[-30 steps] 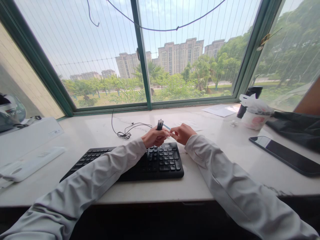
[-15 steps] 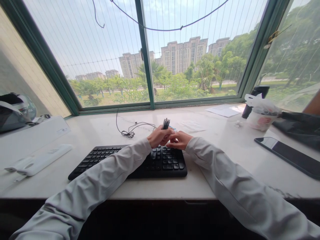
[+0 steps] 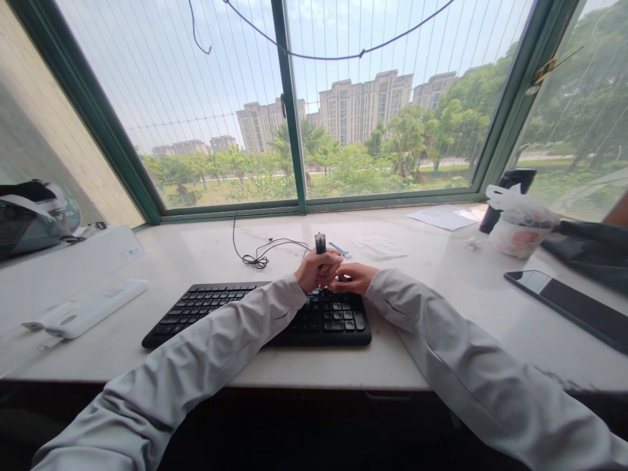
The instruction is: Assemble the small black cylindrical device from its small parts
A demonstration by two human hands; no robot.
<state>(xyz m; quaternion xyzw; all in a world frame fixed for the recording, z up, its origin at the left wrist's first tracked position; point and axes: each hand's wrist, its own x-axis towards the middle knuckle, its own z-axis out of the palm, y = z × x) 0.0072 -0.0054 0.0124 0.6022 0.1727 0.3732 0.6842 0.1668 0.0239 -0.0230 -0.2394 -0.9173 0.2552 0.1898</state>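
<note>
My left hand (image 3: 318,267) is wrapped round a bundle of dark, slim, pen-like sticks (image 3: 320,243). Their clear-topped upper ends stick up out of the fist, nearly upright. Close beside it, my right hand (image 3: 356,278) has its fingers bent in toward the lower end of the bundle; what its fingertips grip is hidden. Both hands are over the right part of a black keyboard (image 3: 294,337). Just behind the left hand, a small blue strip (image 3: 338,249) lies on the white desktop (image 3: 407,307).
A thin black cable (image 3: 255,261) lies coiled behind the keyboard. To the right are a phone (image 3: 564,307), a tub in a plastic bag (image 3: 520,229), paper (image 3: 446,217) and a dark bag (image 3: 593,252). At left are a white device (image 3: 98,307), a box (image 3: 112,252) and a helmet (image 3: 39,216).
My left hand has turned the bundle from a slight tilt to nearly upright. The right hand remains close beside it. The whole view has shifted slightly.
</note>
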